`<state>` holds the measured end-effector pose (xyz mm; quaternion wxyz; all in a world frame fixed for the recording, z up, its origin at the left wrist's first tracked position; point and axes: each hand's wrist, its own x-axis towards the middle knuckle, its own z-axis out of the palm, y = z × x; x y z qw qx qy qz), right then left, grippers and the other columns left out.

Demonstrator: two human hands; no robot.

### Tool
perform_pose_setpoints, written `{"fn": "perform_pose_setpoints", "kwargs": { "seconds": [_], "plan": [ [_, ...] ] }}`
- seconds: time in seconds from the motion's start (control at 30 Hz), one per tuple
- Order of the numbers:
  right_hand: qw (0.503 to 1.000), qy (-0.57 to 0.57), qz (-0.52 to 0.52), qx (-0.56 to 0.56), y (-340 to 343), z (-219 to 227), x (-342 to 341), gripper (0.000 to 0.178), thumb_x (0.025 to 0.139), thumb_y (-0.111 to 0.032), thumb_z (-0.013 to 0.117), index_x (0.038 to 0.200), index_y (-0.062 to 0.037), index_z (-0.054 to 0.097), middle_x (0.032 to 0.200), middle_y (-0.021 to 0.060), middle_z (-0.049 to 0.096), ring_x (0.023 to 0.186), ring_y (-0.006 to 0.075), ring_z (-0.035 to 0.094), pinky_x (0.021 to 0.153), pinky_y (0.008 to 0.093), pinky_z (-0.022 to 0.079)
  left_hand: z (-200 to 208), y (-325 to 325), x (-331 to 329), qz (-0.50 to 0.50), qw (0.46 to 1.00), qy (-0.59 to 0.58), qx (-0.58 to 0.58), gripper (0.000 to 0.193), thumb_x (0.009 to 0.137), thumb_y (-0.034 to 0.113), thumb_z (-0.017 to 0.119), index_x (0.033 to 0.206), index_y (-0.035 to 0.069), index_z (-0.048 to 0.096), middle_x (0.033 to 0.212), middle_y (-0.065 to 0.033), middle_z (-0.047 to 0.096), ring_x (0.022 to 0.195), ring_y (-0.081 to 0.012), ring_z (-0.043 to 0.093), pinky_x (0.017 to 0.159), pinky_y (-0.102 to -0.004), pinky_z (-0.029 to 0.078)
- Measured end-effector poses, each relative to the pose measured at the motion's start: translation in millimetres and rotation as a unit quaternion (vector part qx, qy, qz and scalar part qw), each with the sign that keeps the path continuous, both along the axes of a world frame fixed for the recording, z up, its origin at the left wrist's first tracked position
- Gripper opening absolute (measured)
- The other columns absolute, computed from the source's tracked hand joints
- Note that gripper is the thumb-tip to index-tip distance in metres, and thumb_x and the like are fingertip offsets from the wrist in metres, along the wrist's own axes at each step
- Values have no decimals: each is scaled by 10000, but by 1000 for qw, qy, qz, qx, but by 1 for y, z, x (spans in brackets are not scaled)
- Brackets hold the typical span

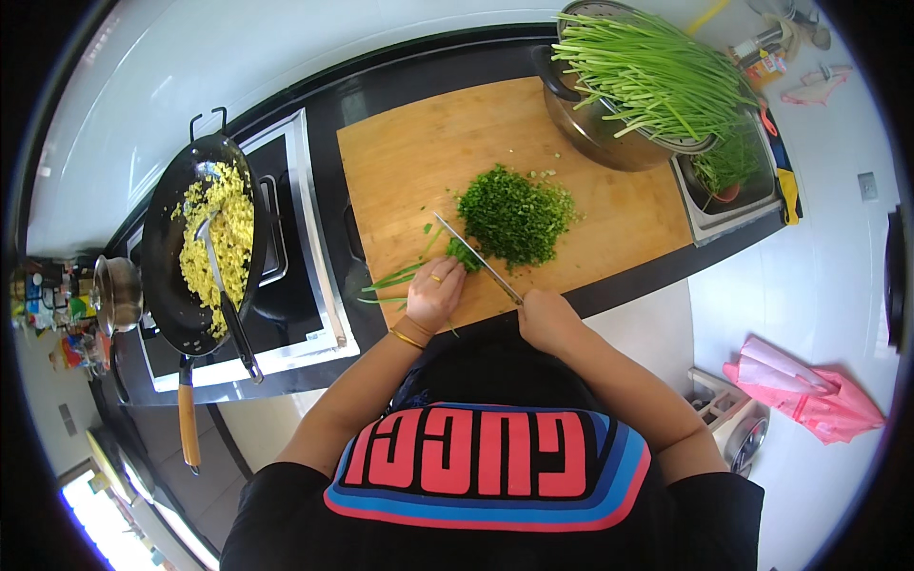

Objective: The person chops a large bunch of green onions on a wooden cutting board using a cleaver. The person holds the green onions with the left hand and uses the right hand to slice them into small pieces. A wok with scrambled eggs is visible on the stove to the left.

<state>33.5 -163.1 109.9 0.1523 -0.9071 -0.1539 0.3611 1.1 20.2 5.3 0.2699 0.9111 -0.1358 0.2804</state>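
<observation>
On the wooden cutting board point(419, 133) my right hand point(549, 324) is closed round the handle of a knife point(484, 264). Its blade slants up and left, right beside my left hand point(437, 293), which is closed over a bunch of green chives. Loose chive ends point(393, 279) stick out to the left of that hand. Just past the blade lies a heap of finely chopped chives point(514, 214), with small bits scattered around it. A ring and a bracelet show on my left hand and wrist.
A wok point(164, 276) with scrambled egg point(231, 238) and a spatula point(225, 295) sits on the stove at left, beside a small saucepan point(117, 295). At the far right, long whole chives point(657, 76) fill a colander over a steel pot point(600, 133), near the sink point(762, 190).
</observation>
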Motion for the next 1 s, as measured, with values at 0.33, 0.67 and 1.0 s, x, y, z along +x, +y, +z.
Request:
{"fn": "perform_pose_setpoints", "kwargs": {
  "seconds": [0.33,0.67,1.0],
  "plan": [
    [999,26,22,-26,24,-14,7,134,712,-35,505,752,54,597,797,256,598,788,380,594,718,430,477,-6,1,-2,-6,1000,0,4,158,679,24,630,836,11,611,890,-90,593,841,-246,570,707,-343,481],
    [990,30,-125,65,34,-27,33,214,774,-119,505,718,77,571,707,273,580,708,400,590,660,446,480,-5,2,0,-1,1000,-22,0,148,670,24,648,810,13,600,856,-94,584,757,-255,580,659,-334,489],
    [998,-47,-20,20,5,6,-4,225,774,-124,506,726,82,582,723,289,576,721,420,580,680,458,467,-1,0,-3,10,1000,-17,4,123,700,43,631,814,23,589,833,-83,564,720,-248,573,628,-328,480]
  ]
}}
